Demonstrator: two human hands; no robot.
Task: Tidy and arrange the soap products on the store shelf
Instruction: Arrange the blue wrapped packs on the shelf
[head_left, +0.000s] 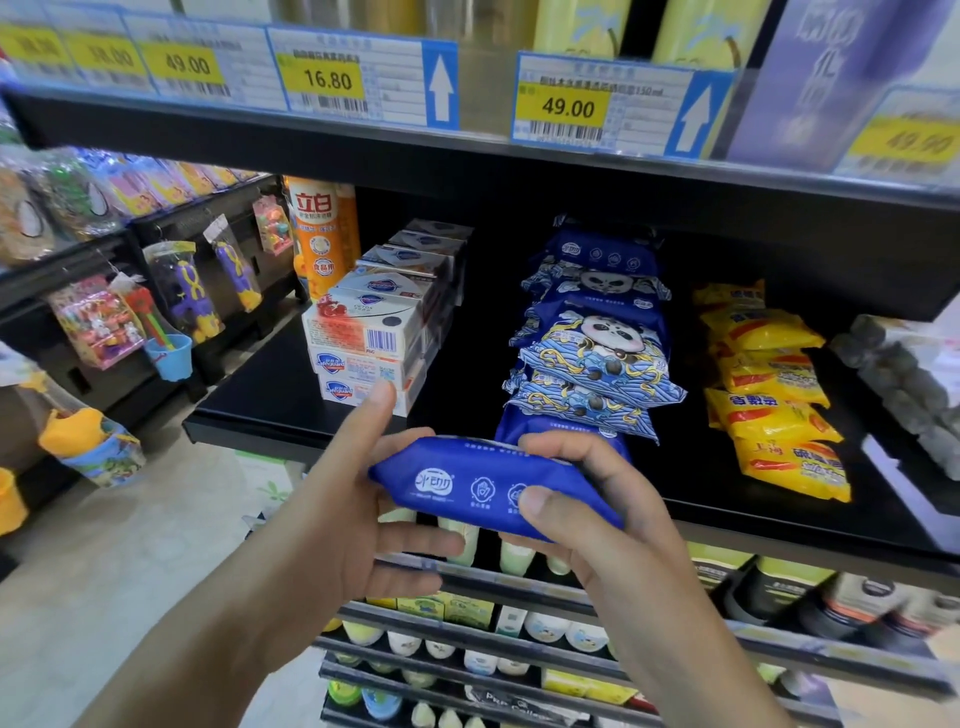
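I hold a blue soap packet (467, 486) in both hands in front of the black shelf (260, 400). My left hand (363, 499) supports its left end from below, index finger pointing up toward the boxes. My right hand (587, 499) grips its right end, thumb on the front and fingers curled over the top. Behind it a row of blue panda-print soap packets (592, 353) runs back along the shelf. White boxed soaps (374, 332) are stacked to the left. Yellow soap packets (774, 389) lie in a row to the right.
An orange detergent bottle (317, 234) stands behind the boxes. Grey wrapped items (904, 374) sit at the far right. Price tags (566, 104) line the upper shelf edge. Lower shelves hold bottles (545, 629). Toys hang on a rack (171, 291) to the left.
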